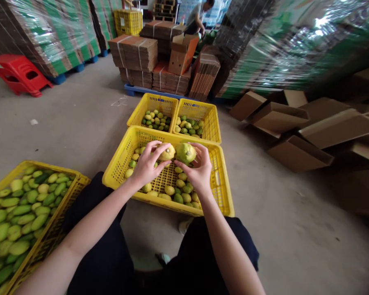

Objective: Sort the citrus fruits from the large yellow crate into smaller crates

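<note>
My left hand grips a yellow lemon between thumb and fingers. Beside it, a greener lemon is held in my right hand. The two fruits are close together, stem or tip ends facing me, above a large yellow plastic crate. Inside that crate, yellow and green lemons lie along the sides, with part of the slotted floor showing. Behind it stand a smaller-looking left crate and a right crate, each partly filled with yellow and green lemons.
At my left is a crate full of green and yellowish fruit. Bundled flat cartons sit on a blue pallet behind the crates. Open cardboard boxes lie at right; a red stool stands far left. Another person is at the back.
</note>
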`<state>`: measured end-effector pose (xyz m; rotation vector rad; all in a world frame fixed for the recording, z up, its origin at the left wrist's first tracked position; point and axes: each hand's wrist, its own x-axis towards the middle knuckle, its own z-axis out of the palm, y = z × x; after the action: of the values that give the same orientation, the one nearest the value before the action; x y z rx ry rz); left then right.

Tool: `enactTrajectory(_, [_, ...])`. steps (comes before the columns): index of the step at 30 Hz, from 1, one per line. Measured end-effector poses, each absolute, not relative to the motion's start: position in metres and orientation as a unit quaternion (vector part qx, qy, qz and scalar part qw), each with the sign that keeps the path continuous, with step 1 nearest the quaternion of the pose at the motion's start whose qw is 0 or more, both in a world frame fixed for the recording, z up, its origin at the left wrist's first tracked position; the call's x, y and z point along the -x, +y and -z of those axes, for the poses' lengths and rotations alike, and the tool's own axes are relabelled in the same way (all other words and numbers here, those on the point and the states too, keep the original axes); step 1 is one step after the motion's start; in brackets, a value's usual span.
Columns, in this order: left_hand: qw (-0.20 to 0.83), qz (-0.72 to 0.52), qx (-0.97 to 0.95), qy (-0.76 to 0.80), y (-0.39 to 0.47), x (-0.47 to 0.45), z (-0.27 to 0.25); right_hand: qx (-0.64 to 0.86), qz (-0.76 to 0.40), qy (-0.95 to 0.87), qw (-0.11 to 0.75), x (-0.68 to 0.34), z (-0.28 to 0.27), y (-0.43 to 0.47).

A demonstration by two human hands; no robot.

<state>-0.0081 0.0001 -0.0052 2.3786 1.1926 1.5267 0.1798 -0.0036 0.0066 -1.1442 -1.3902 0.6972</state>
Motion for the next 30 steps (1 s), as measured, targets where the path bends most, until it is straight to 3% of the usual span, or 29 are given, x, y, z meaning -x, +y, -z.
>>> enactTrajectory(7, [-0.019,-0.513,-0.767,0.386,0.001,0.007,0.0,0.473,-0.287,-0.597,0.581,-0.179,-0.003,-0.004])
enactTrajectory(15, [-0.038,-0.506,-0.767,0.393,0.0,0.007,0.002,0.503,-0.189,-0.636,0.555,-0.18,0.001,-0.006])
enactTrajectory(21, [-0.022,-0.509,-0.763,0.398,0.0,0.007,0.002,0.51,-0.209,-0.622,0.556,-0.179,-0.002,-0.008])
enactTrajectory(26, [0.085,-0.553,-0.727,0.398,0.001,0.006,0.0,0.474,-0.337,-0.566,0.585,-0.177,-0.006,-0.005])
enactTrajectory(30, [0.317,-0.593,-0.625,0.396,0.008,0.008,0.005,0.453,-0.448,-0.494,0.591,-0.18,-0.013,-0.001])
